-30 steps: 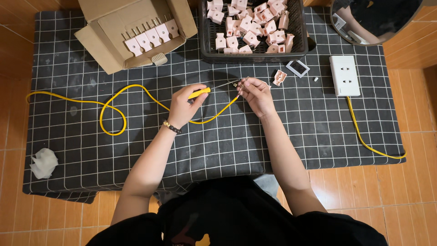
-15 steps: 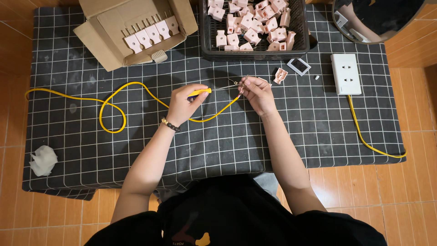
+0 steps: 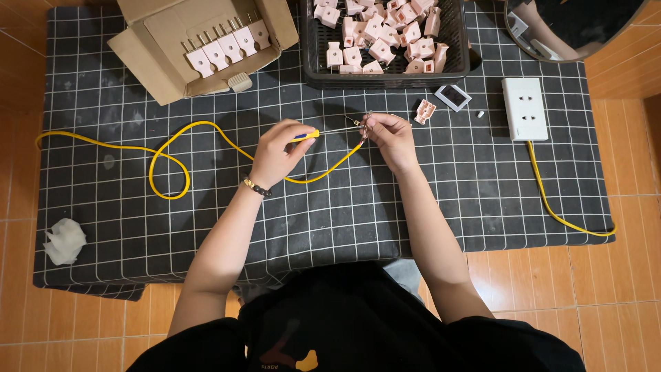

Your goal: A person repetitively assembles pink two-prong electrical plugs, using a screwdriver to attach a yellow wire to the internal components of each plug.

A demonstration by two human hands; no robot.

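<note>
Your left hand (image 3: 279, 153) is sliding a touch lower with the yellow-handled screwdriver (image 3: 303, 136), its tip coming level with the small metal part pinched in your right hand (image 3: 389, 138). The yellow cable (image 3: 206, 138) below the grip is sagging slightly flatter than before.

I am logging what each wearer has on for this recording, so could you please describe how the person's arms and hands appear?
Both forearms are bare to above the elbow, with no gloves on the left hand or the right hand. A beaded bracelet of dark and gold beads circles the left wrist. The right wrist is bare. The black top has short sleeves.
</note>
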